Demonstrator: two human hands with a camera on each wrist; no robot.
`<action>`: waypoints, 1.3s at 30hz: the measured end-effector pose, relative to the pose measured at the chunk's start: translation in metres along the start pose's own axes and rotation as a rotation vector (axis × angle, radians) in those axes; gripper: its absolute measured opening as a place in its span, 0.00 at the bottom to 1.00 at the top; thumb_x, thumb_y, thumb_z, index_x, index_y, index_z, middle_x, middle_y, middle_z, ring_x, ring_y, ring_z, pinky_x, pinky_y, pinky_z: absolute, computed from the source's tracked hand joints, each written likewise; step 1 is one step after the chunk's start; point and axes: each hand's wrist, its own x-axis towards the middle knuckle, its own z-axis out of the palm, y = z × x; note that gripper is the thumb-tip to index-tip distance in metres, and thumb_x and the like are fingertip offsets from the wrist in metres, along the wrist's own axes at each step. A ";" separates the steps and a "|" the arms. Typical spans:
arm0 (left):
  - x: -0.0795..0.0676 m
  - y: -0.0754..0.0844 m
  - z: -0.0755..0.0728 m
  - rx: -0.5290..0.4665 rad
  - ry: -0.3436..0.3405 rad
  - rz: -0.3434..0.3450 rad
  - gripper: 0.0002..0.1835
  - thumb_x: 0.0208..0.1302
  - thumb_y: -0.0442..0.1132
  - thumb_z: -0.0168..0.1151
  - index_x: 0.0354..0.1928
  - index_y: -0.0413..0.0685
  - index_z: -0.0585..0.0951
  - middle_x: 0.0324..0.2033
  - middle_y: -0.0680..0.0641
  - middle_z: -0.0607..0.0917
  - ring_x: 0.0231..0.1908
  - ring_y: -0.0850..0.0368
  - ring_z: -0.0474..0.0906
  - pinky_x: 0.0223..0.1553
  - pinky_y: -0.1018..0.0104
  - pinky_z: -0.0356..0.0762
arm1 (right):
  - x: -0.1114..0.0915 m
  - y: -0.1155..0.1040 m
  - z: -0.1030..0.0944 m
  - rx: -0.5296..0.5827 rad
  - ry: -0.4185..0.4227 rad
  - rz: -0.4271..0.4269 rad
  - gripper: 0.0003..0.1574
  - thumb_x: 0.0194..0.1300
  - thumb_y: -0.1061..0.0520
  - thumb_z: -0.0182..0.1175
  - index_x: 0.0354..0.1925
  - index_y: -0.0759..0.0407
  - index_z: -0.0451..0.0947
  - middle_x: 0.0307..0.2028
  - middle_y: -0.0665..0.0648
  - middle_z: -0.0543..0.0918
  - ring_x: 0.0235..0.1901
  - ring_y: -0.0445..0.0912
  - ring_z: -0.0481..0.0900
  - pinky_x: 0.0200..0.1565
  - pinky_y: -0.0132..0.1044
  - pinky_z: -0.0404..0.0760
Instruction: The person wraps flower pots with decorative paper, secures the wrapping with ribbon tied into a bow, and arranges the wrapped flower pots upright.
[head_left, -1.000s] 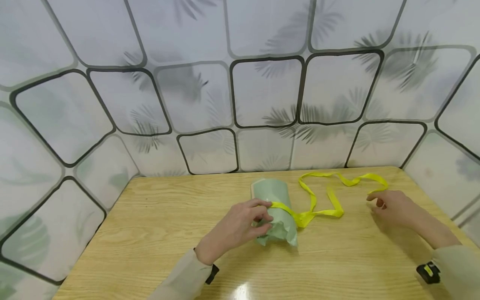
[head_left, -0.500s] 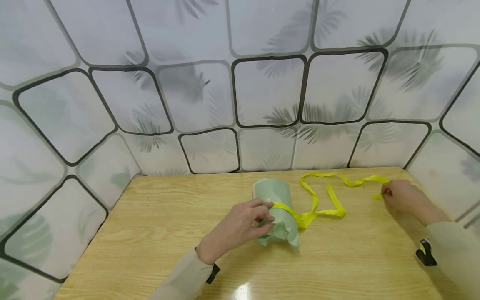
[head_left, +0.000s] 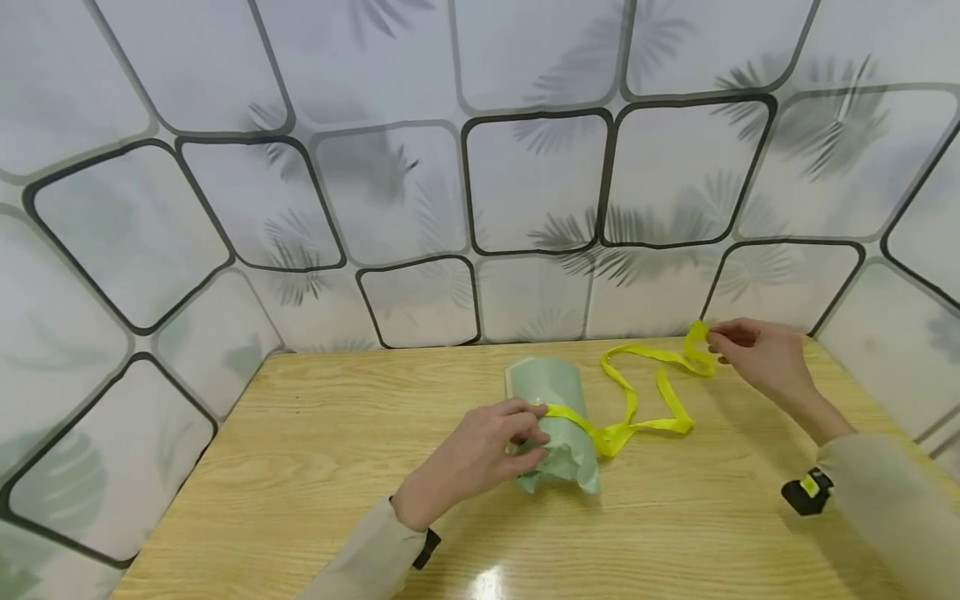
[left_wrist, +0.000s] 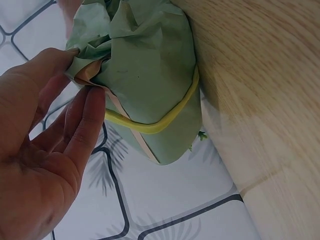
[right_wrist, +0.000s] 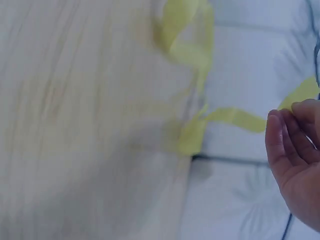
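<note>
A pale green paper-wrapped bundle (head_left: 551, 382) lies on the table, its crumpled end toward me. Yellow ribbon (head_left: 612, 437) circles its middle, and the loose lengths trail off to the right. My left hand (head_left: 480, 442) holds the bundle's left side; in the left wrist view, thumb and fingers pinch a fold of the green paper (left_wrist: 155, 60) near the crumpled end. At the table's far right, my right hand (head_left: 765, 358) pinches the long ribbon tail between thumb and fingertips. In the right wrist view a strip of ribbon (right_wrist: 237, 119) runs to those fingertips.
The wood-grain table (head_left: 337, 433) ends against a patterned wall covering (head_left: 536, 183) at the back, with more of it on both sides. Small bright green leaves (left_wrist: 202, 135) show past the bundle's far end in the left wrist view.
My right hand has reached to the right, taken the ribbon's end, then moved up and leftward, lifting that end off the table. The left hand and the bundle have stayed put.
</note>
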 end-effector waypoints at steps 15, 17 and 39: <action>0.000 -0.001 0.000 -0.009 0.006 -0.006 0.04 0.68 0.40 0.69 0.42 0.49 0.86 0.48 0.51 0.86 0.42 0.62 0.87 0.39 0.78 0.82 | -0.016 -0.114 0.061 0.166 -0.177 -0.224 0.10 0.71 0.53 0.66 0.44 0.57 0.88 0.36 0.55 0.91 0.31 0.35 0.85 0.33 0.31 0.83; -0.001 -0.001 0.001 -0.011 0.009 -0.004 0.04 0.68 0.40 0.69 0.42 0.49 0.86 0.47 0.51 0.87 0.42 0.62 0.87 0.39 0.78 0.82 | -0.016 -0.125 0.070 0.182 -0.192 -0.256 0.09 0.70 0.54 0.67 0.43 0.57 0.88 0.36 0.54 0.91 0.32 0.39 0.86 0.34 0.31 0.84; -0.002 -0.003 0.002 -0.028 0.020 0.004 0.04 0.68 0.39 0.69 0.42 0.49 0.86 0.47 0.51 0.86 0.41 0.62 0.86 0.38 0.75 0.83 | -0.029 -0.157 0.082 0.112 -0.325 -0.464 0.11 0.71 0.64 0.61 0.48 0.59 0.87 0.34 0.51 0.90 0.31 0.38 0.84 0.33 0.30 0.82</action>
